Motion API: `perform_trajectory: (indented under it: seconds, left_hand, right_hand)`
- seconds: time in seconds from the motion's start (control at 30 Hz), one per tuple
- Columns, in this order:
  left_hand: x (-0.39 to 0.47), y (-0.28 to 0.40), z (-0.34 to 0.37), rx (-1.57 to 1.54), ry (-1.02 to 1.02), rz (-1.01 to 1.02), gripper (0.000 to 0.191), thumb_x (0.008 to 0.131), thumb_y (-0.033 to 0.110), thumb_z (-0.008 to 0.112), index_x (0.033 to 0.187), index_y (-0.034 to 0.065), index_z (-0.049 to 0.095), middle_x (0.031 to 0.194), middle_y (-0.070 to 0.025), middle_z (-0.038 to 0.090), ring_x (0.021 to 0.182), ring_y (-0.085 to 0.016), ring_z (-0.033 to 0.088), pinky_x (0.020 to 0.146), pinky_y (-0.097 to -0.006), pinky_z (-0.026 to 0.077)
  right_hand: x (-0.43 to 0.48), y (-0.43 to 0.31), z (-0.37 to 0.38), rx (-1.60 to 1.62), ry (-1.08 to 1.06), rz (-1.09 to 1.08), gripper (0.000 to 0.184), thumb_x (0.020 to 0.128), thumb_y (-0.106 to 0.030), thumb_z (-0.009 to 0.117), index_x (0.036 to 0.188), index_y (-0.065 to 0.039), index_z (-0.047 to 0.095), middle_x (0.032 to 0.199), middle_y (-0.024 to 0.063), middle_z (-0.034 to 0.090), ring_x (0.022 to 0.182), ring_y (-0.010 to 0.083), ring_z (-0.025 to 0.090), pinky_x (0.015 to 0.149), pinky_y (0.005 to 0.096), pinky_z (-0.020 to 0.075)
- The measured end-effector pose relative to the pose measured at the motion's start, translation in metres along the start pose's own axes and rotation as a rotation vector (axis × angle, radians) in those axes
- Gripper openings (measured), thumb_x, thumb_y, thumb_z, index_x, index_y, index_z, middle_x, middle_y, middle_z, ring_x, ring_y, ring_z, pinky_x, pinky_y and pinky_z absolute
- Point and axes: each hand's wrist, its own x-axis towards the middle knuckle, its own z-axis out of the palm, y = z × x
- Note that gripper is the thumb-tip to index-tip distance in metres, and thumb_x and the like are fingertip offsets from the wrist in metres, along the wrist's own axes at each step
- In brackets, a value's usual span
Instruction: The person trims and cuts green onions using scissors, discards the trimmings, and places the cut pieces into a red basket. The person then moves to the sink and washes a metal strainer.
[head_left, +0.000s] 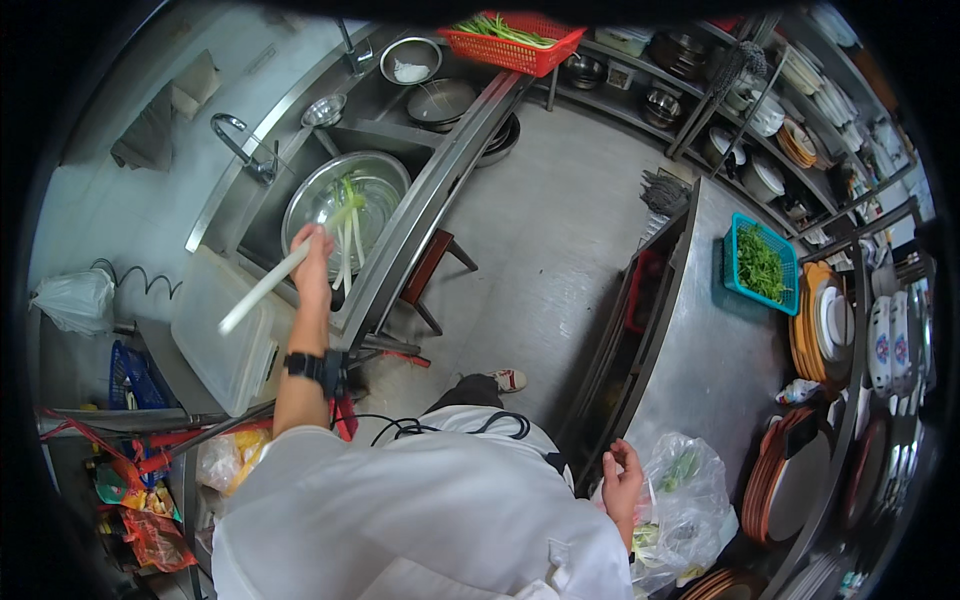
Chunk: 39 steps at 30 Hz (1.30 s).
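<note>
Over the near rim of a large metal basin, my left hand grips a thick white leek or large scallion stalk. The stalk slants down to the left, while its green end points over the basin. Several pale green stalks lie or hang at the basin, which sits in a steel sink and seems to hold water. My right hand is low on the right, fingers loosely curled, with nothing seen in it. Beside it is a clear plastic bag with green vegetables inside.
A faucet arches beside the sink. A red basket of greens sits at the sink's far end. A teal basket of leafy greens and stacked plates stand on the right steel counter. A wooden stool stands beneath the sink edge.
</note>
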Motion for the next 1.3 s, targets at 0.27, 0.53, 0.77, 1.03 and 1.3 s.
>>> perform_trajectory:
  seconds: [0.27, 0.53, 0.77, 1.03, 1.3]
  left_hand:
    - [-0.028, -0.151, 0.034, 0.168, -0.207, -0.668, 0.05, 0.086, 0.012, 0.064, 0.129, 0.0014, 0.041, 0.098, -0.0093, 0.058, 0.076, -0.02, 0.062, 0.062, -0.0312, 0.053]
    - [-0.206, -0.115, 0.226, 0.47, -1.346, -0.537, 0.036, 0.089, 0.013, 0.062, 0.122, 0.0009, 0.053, 0.101, -0.0077, 0.063, 0.079, -0.014, 0.063, 0.065, -0.0252, 0.051]
    - [-0.34, -0.075, 0.286, 0.517, -1.978, -0.314, 0.03, 0.092, 0.009, 0.057, 0.12, -0.0003, 0.055, 0.101, -0.008, 0.063, 0.079, -0.011, 0.06, 0.068, -0.0233, 0.049]
    - [-0.478, -0.054, 0.27, 0.536, -2.555, -0.147, 0.029, 0.089, 0.005, 0.057, 0.118, 0.0002, 0.057, 0.099, -0.0057, 0.063, 0.078, -0.009, 0.058, 0.069, -0.0221, 0.047]
    - [-0.516, -0.049, 0.252, 0.51, -2.745, 0.162, 0.028, 0.087, 0.008, 0.06, 0.114, 0.0008, 0.059, 0.09, -0.0042, 0.064, 0.074, -0.007, 0.056, 0.066, -0.023, 0.047]
  right_hand:
    - [0.0, -0.021, -0.005, -0.119, 0.099, 0.088, 0.032, 0.088, -0.011, 0.064, 0.117, -0.001, 0.057, 0.102, 0.0098, 0.066, 0.095, 0.0178, 0.062, 0.083, 0.0302, 0.0488]
    - [-0.08, -0.004, -0.037, -0.26, 0.539, 0.167, 0.03, 0.086, -0.017, 0.064, 0.111, -0.002, 0.061, 0.1, 0.0139, 0.066, 0.092, 0.027, 0.065, 0.079, 0.0356, 0.0504]
    - [-0.228, 0.042, -0.023, 0.012, 1.18, 0.459, 0.025, 0.087, -0.014, 0.065, 0.107, 0.001, 0.062, 0.089, 0.0134, 0.068, 0.078, 0.0221, 0.065, 0.072, 0.0323, 0.0508]
    - [-0.396, 0.121, 0.006, -0.325, 1.651, 1.217, 0.026, 0.084, -0.021, 0.063, 0.1, 0.0, 0.062, 0.095, 0.0199, 0.065, 0.089, 0.034, 0.063, 0.078, 0.0393, 0.0503]
    - [-0.436, 0.201, -0.025, -0.751, 0.888, 1.846, 0.02, 0.087, -0.019, 0.054, 0.099, -0.005, 0.062, 0.105, 0.0108, 0.06, 0.097, 0.0265, 0.062, 0.072, 0.0345, 0.0547]
